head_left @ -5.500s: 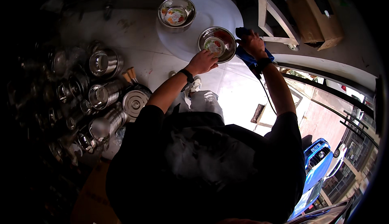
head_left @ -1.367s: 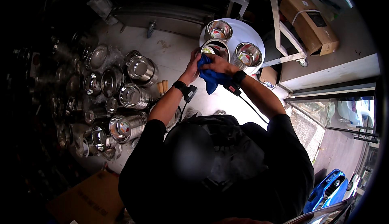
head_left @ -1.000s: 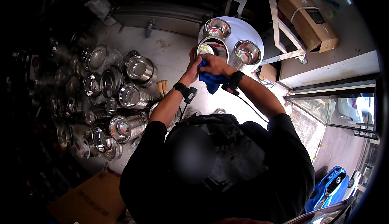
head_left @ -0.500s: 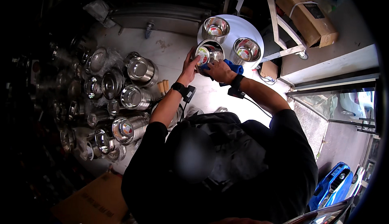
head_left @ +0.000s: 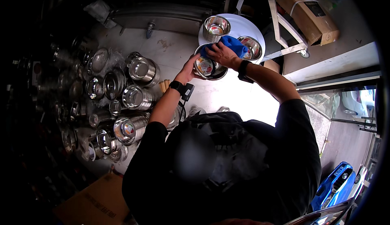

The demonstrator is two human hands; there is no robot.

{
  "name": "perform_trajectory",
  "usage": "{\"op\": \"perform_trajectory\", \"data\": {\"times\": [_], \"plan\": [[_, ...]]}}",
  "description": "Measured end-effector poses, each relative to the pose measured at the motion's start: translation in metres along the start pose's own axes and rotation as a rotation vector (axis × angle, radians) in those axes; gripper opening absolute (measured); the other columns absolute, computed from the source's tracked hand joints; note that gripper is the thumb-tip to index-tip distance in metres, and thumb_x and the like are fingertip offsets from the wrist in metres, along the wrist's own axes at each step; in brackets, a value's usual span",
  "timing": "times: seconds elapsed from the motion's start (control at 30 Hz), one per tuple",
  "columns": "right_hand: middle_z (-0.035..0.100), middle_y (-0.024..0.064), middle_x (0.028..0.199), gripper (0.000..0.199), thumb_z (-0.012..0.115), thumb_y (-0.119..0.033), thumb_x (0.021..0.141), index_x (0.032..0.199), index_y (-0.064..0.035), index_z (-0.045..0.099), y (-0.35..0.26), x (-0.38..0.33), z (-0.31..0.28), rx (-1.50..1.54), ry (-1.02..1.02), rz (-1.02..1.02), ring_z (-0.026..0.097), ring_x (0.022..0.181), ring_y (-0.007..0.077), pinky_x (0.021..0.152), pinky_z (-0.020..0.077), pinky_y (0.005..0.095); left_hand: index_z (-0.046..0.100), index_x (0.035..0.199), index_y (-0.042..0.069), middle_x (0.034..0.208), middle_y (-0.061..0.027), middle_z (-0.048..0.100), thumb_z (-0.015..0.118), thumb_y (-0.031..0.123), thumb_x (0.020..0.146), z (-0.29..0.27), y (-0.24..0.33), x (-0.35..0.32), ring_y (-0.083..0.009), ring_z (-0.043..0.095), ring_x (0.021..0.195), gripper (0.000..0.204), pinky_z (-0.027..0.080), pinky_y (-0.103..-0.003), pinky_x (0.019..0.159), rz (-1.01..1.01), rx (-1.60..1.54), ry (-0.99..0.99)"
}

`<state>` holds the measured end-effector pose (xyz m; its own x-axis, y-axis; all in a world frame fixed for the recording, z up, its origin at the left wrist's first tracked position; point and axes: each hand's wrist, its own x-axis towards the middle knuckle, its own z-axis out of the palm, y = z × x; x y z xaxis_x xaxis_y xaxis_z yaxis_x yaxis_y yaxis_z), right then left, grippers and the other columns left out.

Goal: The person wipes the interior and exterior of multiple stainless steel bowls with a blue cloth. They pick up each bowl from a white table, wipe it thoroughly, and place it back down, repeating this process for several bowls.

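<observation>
A steel bowl [head_left: 212, 67] tilts toward me at the near side of a round white bench [head_left: 244, 25], a coloured label [head_left: 203, 65] showing inside; whether its base rests on anything, I cannot tell. My left hand [head_left: 187, 71] clasps the wall from 8 o'clock, thumb at the rim. Should that hold slip on smooth metal, the bowl could drop to the pale floor [head_left: 239, 90] and dent. My right hand [head_left: 226, 57] reaches in from 2 o'clock, fingers bent over a bunched blue cloth [head_left: 232, 45] at the far rim; pressing hard there could twist the bowl from my left. The cloth's folds overlap, in view, a second bowl [head_left: 253, 48] at 2 o'clock, and a snag on its rim could drag it off the bench. A third bowl [head_left: 216, 28], at 12 o'clock, risks a knock if mine jerks upward. Farther out, stacked steel pots [head_left: 137, 97] crowd 8 o'clock, where a runaway bowl could scratch them.
</observation>
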<state>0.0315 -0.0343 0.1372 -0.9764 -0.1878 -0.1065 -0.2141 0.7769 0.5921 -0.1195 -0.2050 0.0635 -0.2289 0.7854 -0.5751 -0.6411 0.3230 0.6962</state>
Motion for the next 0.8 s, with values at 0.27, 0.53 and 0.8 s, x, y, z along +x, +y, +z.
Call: {"op": "perform_trajectory", "data": {"times": [0.27,0.53,0.8], "plan": [[0.058,0.0057,0.133,0.049,0.069,-0.024,0.086,0.135,-0.0234,0.064,-0.016,-0.005,0.004,0.581,-0.354,0.200,0.058,0.120,0.0305,0.097,0.0474,0.0444,0.031,0.156,0.028,0.145,-0.0093,0.052,0.068,0.030,0.091,0.008,0.009,-0.018,-0.0302,0.060,0.124,0.075,0.062,-0.051,0.077,0.363,0.119,0.122],[0.061,0.0176,0.135,0.072,0.073,-0.023,0.078,0.145,-0.0101,0.052,-0.004,0.025,0.010,1.899,-0.132,0.496,0.061,0.121,0.0297,0.104,0.0479,0.0384,0.019,0.157,0.039,0.156,-0.0071,0.036,0.060,0.056,0.097,-0.012,-0.014,-0.003,-0.0338,0.048,0.135,0.074,0.058,-0.055,0.086,0.400,0.026,-0.091],[0.057,0.0163,0.133,0.072,0.076,-0.031,0.076,0.142,-0.0124,0.054,-0.038,0.013,-0.025,1.108,-0.211,0.142,0.057,0.121,0.0377,0.103,0.0457,0.0473,0.023,0.158,0.031,0.153,-0.0077,0.042,0.064,0.045,0.097,-0.011,-0.021,0.012,-0.0310,0.054,0.129,0.075,0.058,-0.051,0.081,0.490,0.025,0.008]]}}
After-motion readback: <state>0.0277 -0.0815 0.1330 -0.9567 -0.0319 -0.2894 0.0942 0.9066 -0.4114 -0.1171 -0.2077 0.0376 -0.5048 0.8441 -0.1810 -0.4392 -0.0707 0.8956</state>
